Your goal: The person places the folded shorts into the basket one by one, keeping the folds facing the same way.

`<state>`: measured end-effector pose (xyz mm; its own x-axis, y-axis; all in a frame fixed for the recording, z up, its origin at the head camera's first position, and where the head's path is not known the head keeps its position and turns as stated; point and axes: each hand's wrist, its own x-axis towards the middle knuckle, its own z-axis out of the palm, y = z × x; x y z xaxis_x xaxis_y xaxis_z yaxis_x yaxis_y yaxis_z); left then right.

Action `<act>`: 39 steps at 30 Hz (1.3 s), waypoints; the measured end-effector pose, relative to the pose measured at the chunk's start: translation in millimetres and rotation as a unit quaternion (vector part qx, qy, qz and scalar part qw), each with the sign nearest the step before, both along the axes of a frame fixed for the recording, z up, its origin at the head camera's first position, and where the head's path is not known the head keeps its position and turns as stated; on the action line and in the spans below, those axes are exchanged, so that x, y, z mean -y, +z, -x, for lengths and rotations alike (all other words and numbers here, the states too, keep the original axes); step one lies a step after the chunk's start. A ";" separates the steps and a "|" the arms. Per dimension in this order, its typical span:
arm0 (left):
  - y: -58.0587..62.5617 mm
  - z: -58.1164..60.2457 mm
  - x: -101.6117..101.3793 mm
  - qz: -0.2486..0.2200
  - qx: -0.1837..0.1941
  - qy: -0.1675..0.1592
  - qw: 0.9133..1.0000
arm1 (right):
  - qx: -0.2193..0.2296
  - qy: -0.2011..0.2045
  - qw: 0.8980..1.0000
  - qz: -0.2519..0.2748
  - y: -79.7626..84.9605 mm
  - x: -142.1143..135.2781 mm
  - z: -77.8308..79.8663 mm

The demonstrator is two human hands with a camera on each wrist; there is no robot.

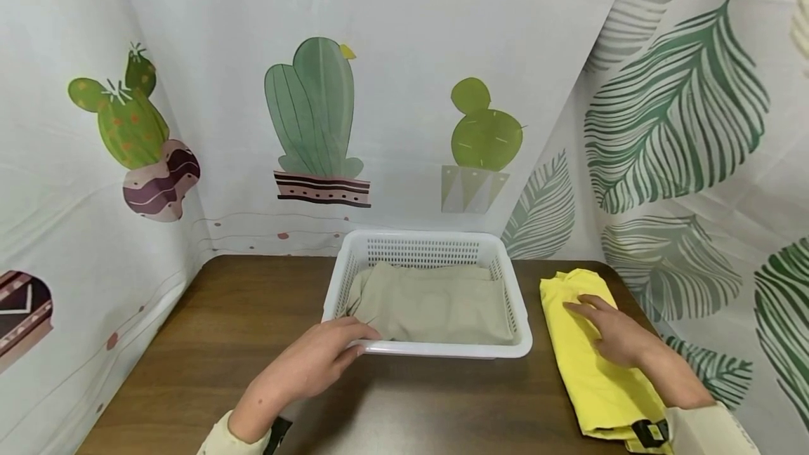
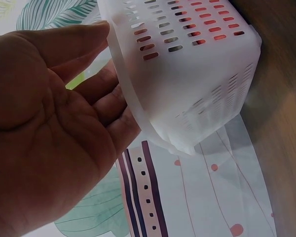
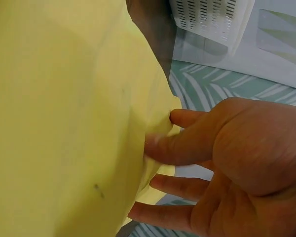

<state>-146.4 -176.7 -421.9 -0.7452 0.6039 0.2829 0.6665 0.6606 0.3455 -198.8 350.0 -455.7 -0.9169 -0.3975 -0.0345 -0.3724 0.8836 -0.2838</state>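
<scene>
A white plastic basket (image 1: 436,350) stands on the table with folded beige cloth (image 1: 442,304) inside. At its near left corner my left hand (image 1: 316,357) holds the rim; in the left wrist view, the thumb of that left hand (image 2: 54,113) lies on the outer side of the rim (image 2: 126,74) and the other fingers reach behind it. To the right lies a folded yellow cloth (image 1: 581,364), with a black patch at its near end. My right hand (image 1: 619,332) rests on this cloth, fingers spread and their tips touching the fabric (image 3: 79,118).
The brown wooden table (image 1: 253,314) reaches back to a white curtain (image 1: 404,90) printed with cacti and leaves. This curtain also hangs along the left and right sides. The yellow cloth lies near the table's right edge.
</scene>
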 end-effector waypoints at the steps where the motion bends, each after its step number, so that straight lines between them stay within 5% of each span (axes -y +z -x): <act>1: -0.1 -0.1 0.1 0.000 0.001 0.001 1.000 | 0.006 -0.003 1.000 0.002 -0.3 0.1 -0.5; 7: -0.6 -0.4 0.5 0.001 0.005 0.004 1.000 | 0.032 -0.017 0.999 0.010 -1.7 0.6 -3.6; 39: -1.0 0.1 1.2 0.005 0.006 0.001 1.000 | -0.009 0.032 0.999 -0.003 4.2 0.8 -12.1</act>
